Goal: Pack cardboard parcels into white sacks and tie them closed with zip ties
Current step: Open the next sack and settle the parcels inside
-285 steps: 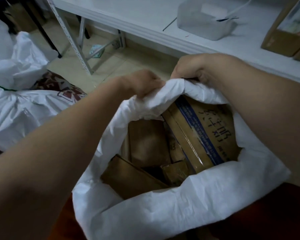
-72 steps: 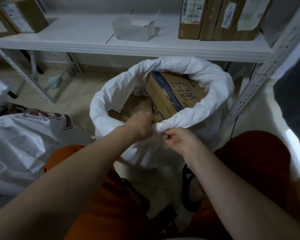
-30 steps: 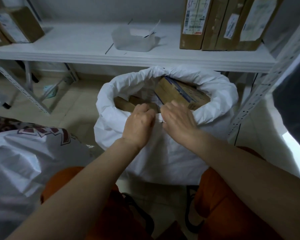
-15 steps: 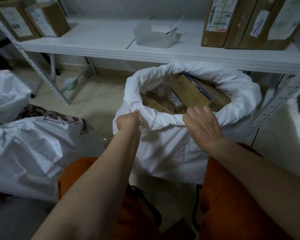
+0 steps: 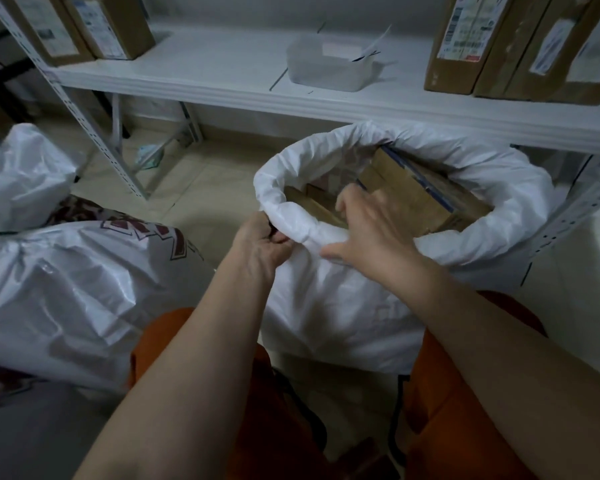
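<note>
A white shelf (image 5: 222,67) on perforated metal uprights (image 5: 94,133) carries a translucent plastic tub (image 5: 328,69) near its middle, with a thin dark strip (image 5: 278,79) lying on the board just left of it. Beneath the shelf, a small pale green scrap (image 5: 145,158) lies on the beige tiled floor (image 5: 201,188) beside the frame's diagonal brace. The person's orange trousers (image 5: 465,393) fill the lower edge of the view.

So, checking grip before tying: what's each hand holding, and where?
Left hand grips the white sack by its rolled near rim. Right hand is spread open over that rim, gripping nothing.
</note>
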`<state>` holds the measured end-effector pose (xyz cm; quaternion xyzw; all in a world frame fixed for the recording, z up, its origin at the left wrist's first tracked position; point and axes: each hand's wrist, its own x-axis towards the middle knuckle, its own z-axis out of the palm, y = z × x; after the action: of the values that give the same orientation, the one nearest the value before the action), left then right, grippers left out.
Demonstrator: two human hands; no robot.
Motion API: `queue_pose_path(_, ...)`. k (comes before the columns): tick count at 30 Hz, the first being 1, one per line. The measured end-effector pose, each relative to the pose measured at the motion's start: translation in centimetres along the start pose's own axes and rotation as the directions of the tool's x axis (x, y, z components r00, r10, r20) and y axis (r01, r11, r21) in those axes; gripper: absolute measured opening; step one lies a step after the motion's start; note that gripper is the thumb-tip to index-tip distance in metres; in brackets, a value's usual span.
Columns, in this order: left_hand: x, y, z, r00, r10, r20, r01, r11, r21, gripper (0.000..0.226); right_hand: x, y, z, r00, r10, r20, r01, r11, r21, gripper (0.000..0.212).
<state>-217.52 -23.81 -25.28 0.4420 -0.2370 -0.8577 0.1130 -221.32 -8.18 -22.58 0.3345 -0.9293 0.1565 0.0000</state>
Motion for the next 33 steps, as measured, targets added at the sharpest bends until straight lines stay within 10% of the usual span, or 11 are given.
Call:
queue_pose_path(2,-0.8,0.7,-0.6,0.970,0.203,-0.136,-0.138,0.914,0.383,0.022,0.7,-1.4,1.5,0.998,-0.002,0.061,0.002,1.000,0.004,0.025)
queue_pose_path(5,-1.0,2.8,-1.7,0.730,0.671,-0.130,-0.276,0.464,0.842,0.027,-0.6,-2.3,3.8,0.969,-0.225,-0.100,0.210,0.968,-0.137,0.032)
queue_pose_path(10,-1.0,3.8,-0.1,0.887,0.462,0.022,-0.144,0.232,0.962,0.040,-3.4,-3.1,5.0,0.942,-0.330,-0.057,0.304,0.915,-0.266,0.041)
queue_pose_path(16,-0.3,3.9,-0.9,0.995,0.099,0.000,-0.072,0.720,0.690,0.033,-2.3,-2.7,1.9,0.882,-0.282,0.379,0.314,0.949,-0.024,0.022)
queue_pose_path(20,-0.7,3.9,-2.2,0.992,0.036,0.119,-0.112,0.670,0.734,0.028,5.4,-2.0,-0.2,0.946,-0.315,-0.077,0.305,0.945,-0.121,0.032)
queue_pose_path(27,0.3,4.4,-6.0,0.972,-0.090,0.215,-0.078,0.744,0.663,0.053,11.9,-4.0,3.2,0.836,-0.432,0.337,0.519,0.822,-0.234,0.014)
queue_pose_path(29,0.8,5.0,-6.2,0.987,-0.048,0.151,-0.098,0.563,0.821,0.047,12.6,-4.8,3.6,0.798,-0.417,0.436,0.547,0.804,-0.233,0.022)
queue_pose_path(31,1.4,5.9,-5.7,0.968,0.210,0.139,-0.157,0.069,0.985,0.039,13.9,-5.5,3.4,0.767,-0.322,0.555,0.485,0.857,-0.173,0.027)
queue_pose_path(33,1.5,6.5,-4.5,0.870,0.389,0.301,-0.262,-0.151,0.953,0.054,15.1,-6.6,3.1,0.695,-0.229,0.681,0.444,0.883,-0.156,0.029)
